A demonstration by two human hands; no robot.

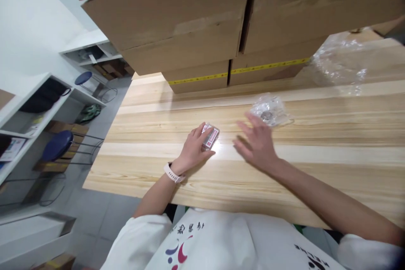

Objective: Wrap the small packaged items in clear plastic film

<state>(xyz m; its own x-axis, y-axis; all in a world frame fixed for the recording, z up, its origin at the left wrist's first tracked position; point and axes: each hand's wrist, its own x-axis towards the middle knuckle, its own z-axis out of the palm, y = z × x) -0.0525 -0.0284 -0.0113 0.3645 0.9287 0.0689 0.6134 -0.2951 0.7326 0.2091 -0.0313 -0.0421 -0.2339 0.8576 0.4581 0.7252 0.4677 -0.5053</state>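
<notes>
1. The left hand [193, 148] grips a small packet [210, 136] on the table [316, 164].
2. The right hand [257, 142], fingers spread and empty, hovers; a clumsy sweep could knock the plastic bag [270, 110] at one o'clock.

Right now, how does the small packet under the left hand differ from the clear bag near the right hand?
The small packet is flat, pale with red print, and gripped by the left hand; the small clear bag is crinkled, see-through, with something dark inside, and lies free just beyond the fingertips of the open right hand. The bag looks somewhat bigger. Both rest on the wooden table.
</notes>
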